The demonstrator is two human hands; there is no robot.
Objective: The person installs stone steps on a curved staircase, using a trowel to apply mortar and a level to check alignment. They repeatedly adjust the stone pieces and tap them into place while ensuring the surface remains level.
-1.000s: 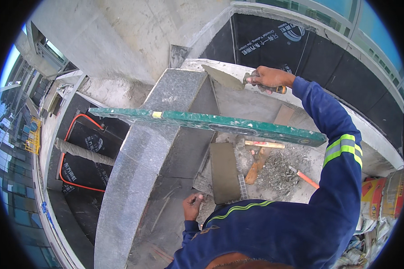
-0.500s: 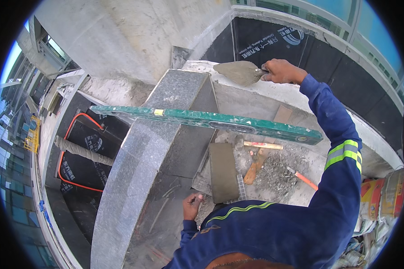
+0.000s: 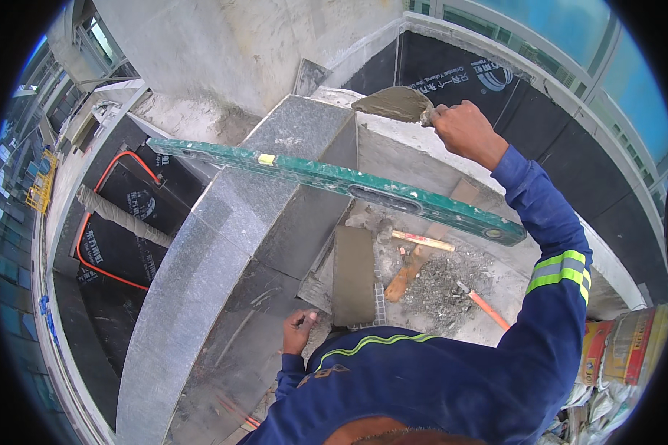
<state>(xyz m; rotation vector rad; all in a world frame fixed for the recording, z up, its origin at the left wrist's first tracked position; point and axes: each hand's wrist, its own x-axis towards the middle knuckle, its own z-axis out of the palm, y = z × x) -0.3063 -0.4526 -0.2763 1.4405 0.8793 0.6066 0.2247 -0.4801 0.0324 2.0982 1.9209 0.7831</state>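
My right hand grips a trowel by its handle at the far side. The trowel's blade is coated in grey mortar and is over the white-edged top of a low wall, beside the end of the granite slabs. My left hand hangs low by the dark vertical granite face, fingers loosely curled and nothing seen in them. Across the grey granite top lies a long green spirit level, its right end jutting out beyond the slabs. A mortar-covered rectangular tile is in front of me.
A hammer, a piece of wood and an orange-handled tool lie around gravelly debris. Stacked buckets stand at right. Black membrane lines the curved wall. An orange hose runs at left.
My right hand has turned the trowel, so its blade is tilted more. The whole view has shifted, moving the level and slabs slightly up and left. My left hand stays beside the granite.
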